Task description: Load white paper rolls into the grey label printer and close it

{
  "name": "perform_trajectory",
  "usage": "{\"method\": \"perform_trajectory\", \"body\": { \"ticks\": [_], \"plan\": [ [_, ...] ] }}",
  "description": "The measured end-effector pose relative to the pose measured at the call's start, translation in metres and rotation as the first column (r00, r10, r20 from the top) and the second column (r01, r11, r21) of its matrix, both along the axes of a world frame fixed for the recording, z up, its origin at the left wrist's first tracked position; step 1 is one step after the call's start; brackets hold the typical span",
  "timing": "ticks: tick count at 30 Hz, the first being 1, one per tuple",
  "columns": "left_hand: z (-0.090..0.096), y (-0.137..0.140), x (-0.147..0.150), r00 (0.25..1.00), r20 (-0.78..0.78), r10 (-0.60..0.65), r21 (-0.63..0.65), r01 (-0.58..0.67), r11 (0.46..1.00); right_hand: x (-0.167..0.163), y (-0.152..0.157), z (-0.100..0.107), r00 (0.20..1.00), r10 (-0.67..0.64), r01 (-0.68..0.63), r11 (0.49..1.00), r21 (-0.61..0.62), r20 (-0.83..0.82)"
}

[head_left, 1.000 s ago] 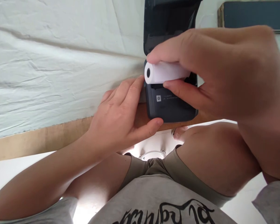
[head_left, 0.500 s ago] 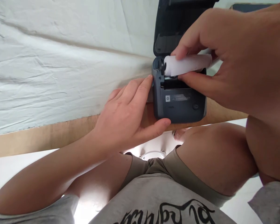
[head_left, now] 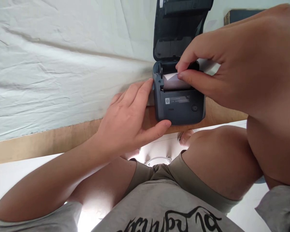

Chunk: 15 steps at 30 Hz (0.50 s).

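A small dark blue-grey printer (head_left: 181,111) sits at the table's front edge, its lid (head_left: 176,48) tilted up and back. Inside the open compartment lies white paper (head_left: 175,83), one corner of it curled up. My right hand (head_left: 232,61) reaches in from the right, thumb and forefinger pinched on the paper's upper edge. Part of the compartment is hidden behind these fingers. With its fingers stretched out, my left hand (head_left: 127,116) rests against the printer's left side. The forefinger tip touches that side and the thumb lies along the front lower edge.
A wrinkled pale cloth (head_left: 62,71) covers most of the table, whose wooden edge (head_left: 50,135) shows in front. At the upper right, a dark flat object (head_left: 241,16) is partly behind my right arm. My legs are below the table edge.
The white paper roll held tilted above the compartment is no longer seen there; white paper now lies inside, its edge pinched by my right hand. Printer and lid appear slightly further left.
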<state>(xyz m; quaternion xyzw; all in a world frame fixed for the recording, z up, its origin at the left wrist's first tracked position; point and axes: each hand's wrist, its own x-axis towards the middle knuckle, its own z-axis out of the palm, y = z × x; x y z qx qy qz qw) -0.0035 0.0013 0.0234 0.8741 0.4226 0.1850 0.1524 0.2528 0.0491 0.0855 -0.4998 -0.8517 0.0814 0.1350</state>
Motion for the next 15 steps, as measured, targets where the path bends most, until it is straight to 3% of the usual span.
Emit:
{"method": "perform_trajectory", "body": {
  "ticks": [4,9,15],
  "plan": [
    [-0.002,-0.003,0.002,0.997,0.071,0.018,0.001,-0.019,1.000,-0.002,-0.018,0.007,1.000,0.008,-0.006,0.998,0.065,-0.030],
    [0.003,-0.004,0.004,0.997,0.072,-0.022,0.058,0.018,0.998,0.005,-0.030,-0.004,0.970,0.241,-0.238,0.944,0.227,0.014],
    [0.007,-0.005,0.008,0.995,0.056,-0.081,0.197,0.069,0.978,0.013,-0.028,-0.015,0.951,0.308,-0.292,0.929,0.229,-0.035]
  ]
}}
